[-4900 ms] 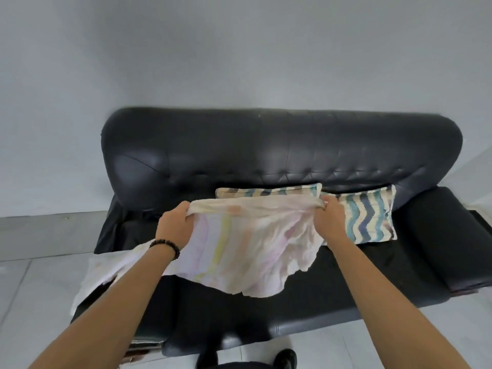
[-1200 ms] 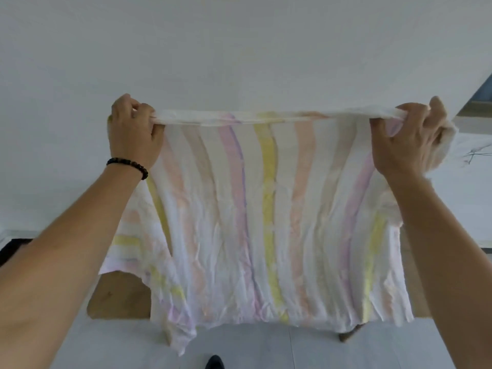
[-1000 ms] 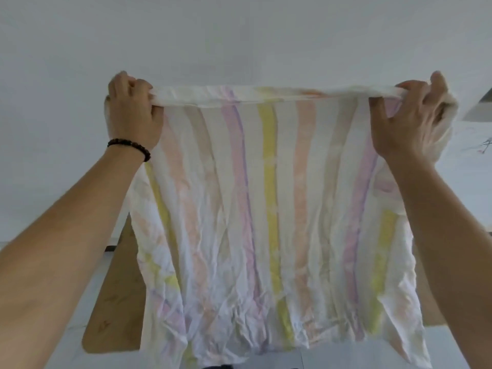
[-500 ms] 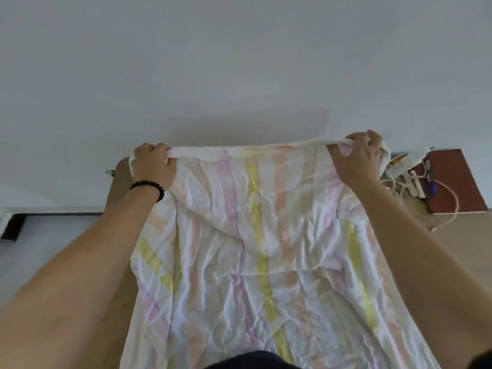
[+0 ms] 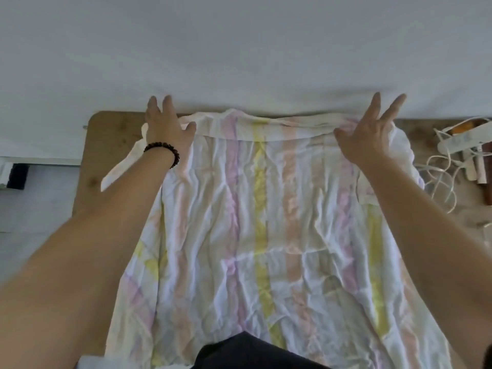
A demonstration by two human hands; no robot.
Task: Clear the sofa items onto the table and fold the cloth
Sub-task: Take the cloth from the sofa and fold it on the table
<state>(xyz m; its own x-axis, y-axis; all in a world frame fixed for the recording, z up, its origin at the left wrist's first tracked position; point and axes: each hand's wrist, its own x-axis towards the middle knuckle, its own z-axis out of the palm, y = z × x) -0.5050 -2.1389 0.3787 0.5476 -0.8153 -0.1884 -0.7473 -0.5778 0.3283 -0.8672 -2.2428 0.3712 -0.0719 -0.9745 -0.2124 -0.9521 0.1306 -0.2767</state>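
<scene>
The white cloth (image 5: 261, 214) with pastel pink, yellow and orange stripes lies spread and wrinkled over the wooden table (image 5: 111, 134), its far edge rolled over near the wall. My left hand (image 5: 166, 129), with a dark bead bracelet at the wrist, hovers open at the cloth's far left corner, fingers spread. At the far right corner my right hand (image 5: 370, 134) is open too, fingers apart, holding nothing. The near edge of the cloth hangs toward my body and is partly hidden by my dark clothing.
A white power strip (image 5: 463, 141) with a tangled white cable (image 5: 439, 179) lies on the table's right side, beside several small items and a dark brown book edge (image 5: 487, 179). A white wall runs right behind the table. Grey floor shows at the left.
Both hands let go of the cloth's top edge and opened. The cloth, held up in the air a second ago, now lies flat on the table.
</scene>
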